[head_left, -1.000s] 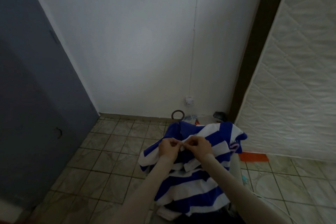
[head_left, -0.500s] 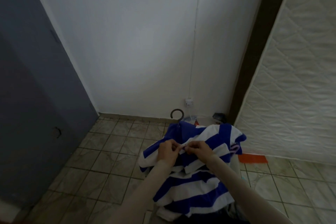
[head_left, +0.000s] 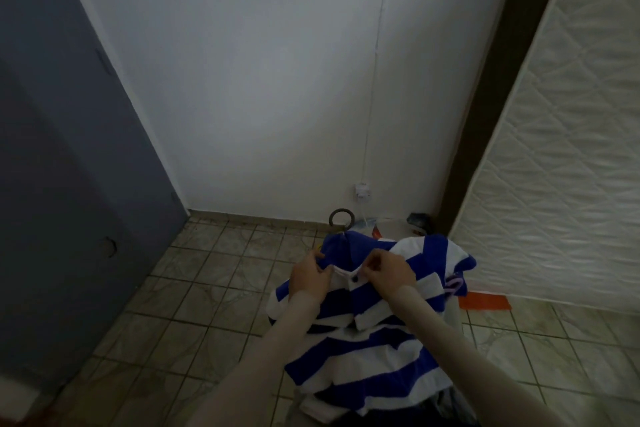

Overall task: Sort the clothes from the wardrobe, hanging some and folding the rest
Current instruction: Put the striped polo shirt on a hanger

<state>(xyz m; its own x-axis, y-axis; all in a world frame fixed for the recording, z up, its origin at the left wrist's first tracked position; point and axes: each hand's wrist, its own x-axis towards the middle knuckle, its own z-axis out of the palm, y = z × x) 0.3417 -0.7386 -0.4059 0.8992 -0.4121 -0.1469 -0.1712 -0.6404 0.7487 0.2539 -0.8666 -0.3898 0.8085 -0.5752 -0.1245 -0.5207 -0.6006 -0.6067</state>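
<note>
Pinching collar of blue-and-white striped polo shirt: left hand left side, right hand at button placket; hanger's dark metal hook beyond.

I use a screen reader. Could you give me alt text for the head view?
Both hands, left hand and right hand, pinch the collar of a blue-and-white striped shirt on a hanger, above a tiled floor.

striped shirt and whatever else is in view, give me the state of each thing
striped shirt: on a hanger, draped over a pile, placket gripped near a dark button
hanger hook: sticks up above the collar, hooked on nothing
left hand: grips the collar and placket edge
right hand: pinches the placket by the button
grey door: closed, as far as shown
mattress: upright, leaning on the wall
</note>
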